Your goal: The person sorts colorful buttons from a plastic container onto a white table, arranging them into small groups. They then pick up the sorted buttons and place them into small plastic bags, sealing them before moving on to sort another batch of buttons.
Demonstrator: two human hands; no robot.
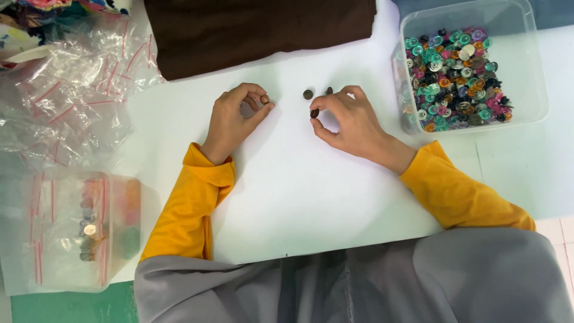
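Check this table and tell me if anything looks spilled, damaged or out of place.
Nothing stands out. The buttons sit inside their clear tub. Two dark buttons lie loose on the white table between the hands, not scattered. The left hand and right hand each pinch a small button.

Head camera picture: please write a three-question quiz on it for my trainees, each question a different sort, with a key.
1. True or false: the left hand is empty.
2. The clear tub of mixed buttons lies on which side of the right hand? A) left B) right
3. What does the right hand pinch?

Key
1. False; it pinches a small brown button.
2. B.
3. A dark button; two more lie on the white table.
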